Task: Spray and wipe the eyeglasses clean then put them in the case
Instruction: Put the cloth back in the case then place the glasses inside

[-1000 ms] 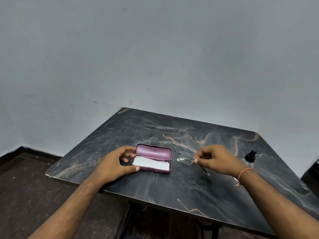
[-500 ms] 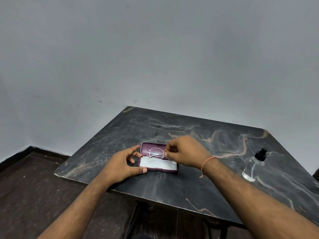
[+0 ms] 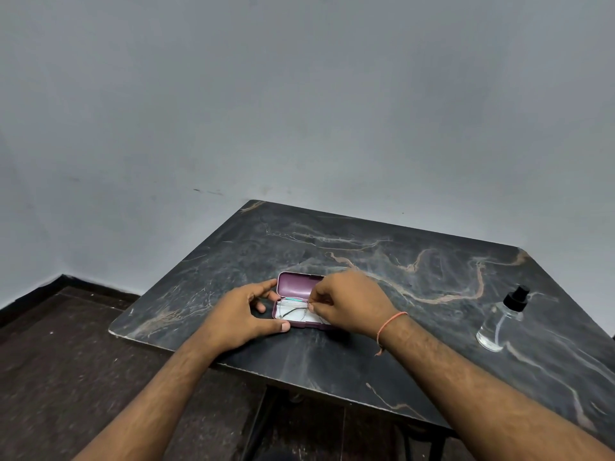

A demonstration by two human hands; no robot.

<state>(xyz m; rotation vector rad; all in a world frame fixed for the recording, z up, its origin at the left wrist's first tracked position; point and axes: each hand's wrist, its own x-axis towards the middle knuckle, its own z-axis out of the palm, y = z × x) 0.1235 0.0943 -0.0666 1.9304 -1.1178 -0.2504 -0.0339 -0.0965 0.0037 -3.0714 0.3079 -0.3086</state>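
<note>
The right hand (image 3: 349, 302) pinches the eyeglasses (image 3: 293, 309) by the frame edge nearest its fingertips, thumb and forefinger pressed together on the thin metal, so the lenses go untouched. Just left of that pinch the folded glasses lie low inside the tray of the open case (image 3: 299, 322), on its pale lining; whether they already rest fully on it I cannot tell. Behind the pinch the maroon lid stands up and back, leaving the tray free for the glasses to go in. The left hand (image 3: 248, 314) sits further left of the grip, fingers spread and curved around the case's end, thumb at the near edge, likely to stop the light case sliding on the dark table (image 3: 416, 261). Well to the right of the grip stands the spray bottle (image 3: 501, 322), upright and apart, seemingly done with
</note>
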